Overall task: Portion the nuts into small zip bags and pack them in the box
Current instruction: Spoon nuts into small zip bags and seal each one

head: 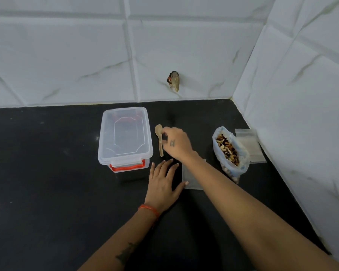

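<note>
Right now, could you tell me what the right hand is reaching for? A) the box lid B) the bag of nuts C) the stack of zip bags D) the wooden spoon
D: the right hand has its fingertips at the handle of the wooden spoon, which lies on the counter between the box and the bag of nuts.

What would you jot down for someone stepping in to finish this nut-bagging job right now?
Right hand: reaching across to the wooden spoon, fingers curled at its handle; whether it already grips is unclear.
Left hand: open, flat on the counter, thumb touching an empty zip bag.
Big bag of nuts: open, right of the hands. Spare zip bags lie behind it by the wall.
Box: left of the spoon, lid on, looks empty.
Done: things laid out.
Left: scoop nuts into the bags, seal them, open the box, pack.
</note>
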Available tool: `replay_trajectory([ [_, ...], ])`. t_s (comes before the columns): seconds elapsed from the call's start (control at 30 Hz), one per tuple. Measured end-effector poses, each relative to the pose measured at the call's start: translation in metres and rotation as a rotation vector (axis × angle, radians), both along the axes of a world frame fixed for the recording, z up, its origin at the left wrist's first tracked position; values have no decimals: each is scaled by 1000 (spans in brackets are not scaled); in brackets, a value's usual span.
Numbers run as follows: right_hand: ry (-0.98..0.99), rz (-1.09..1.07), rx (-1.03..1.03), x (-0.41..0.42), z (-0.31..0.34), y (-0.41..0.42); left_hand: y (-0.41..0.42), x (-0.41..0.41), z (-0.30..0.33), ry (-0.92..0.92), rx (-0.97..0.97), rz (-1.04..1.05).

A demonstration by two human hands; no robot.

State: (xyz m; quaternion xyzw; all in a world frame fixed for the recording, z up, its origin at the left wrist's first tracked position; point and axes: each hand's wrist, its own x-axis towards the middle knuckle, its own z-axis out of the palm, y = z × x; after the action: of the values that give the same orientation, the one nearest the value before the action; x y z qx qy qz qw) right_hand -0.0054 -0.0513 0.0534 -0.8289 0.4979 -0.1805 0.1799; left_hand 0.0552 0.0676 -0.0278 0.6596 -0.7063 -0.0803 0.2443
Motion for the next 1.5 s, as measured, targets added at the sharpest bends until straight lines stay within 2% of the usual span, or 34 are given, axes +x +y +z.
replay_trajectory([
  [0.17, 140, -108, 156, 21, -18, -3, -2, -1, -1, -10, 13, -2],
  [0.43, 174, -165, 219, 2, -4, -5, -3, 0, 2, -46, 60, -20],
  [0.63, -33, -277, 75, -76, 39, 12, 0, 3, -5, 11, -5, -24],
  [0.73, 25, -433, -39, -128, 49, 30, 3, 2, -5, 65, -36, -14],
  [0.83, 44, -602, -29, -167, 43, 46, 1, -4, 3, 152, -15, 59],
  [0.93, 14, -670, 47, -184, 31, 57, -3, -22, 16, 242, 48, 89],
  [1.13, 47, -664, 134, -187, 21, 65, -14, -46, 14, 137, 59, -50],
  [1.2, 27, -660, 65, -188, 22, 68, -14, -42, 6, 102, 46, -81],
  [1.27, -23, -639, -102, -186, 21, 69, -13, -41, 3, 108, 28, -87],
  [1.37, -80, -489, -232, -165, 18, 68, -13, -43, 6, 115, 25, -75],
  [1.5, -54, -180, -138, -124, 3, 65, -13, -44, 7, 115, 25, -71],
])
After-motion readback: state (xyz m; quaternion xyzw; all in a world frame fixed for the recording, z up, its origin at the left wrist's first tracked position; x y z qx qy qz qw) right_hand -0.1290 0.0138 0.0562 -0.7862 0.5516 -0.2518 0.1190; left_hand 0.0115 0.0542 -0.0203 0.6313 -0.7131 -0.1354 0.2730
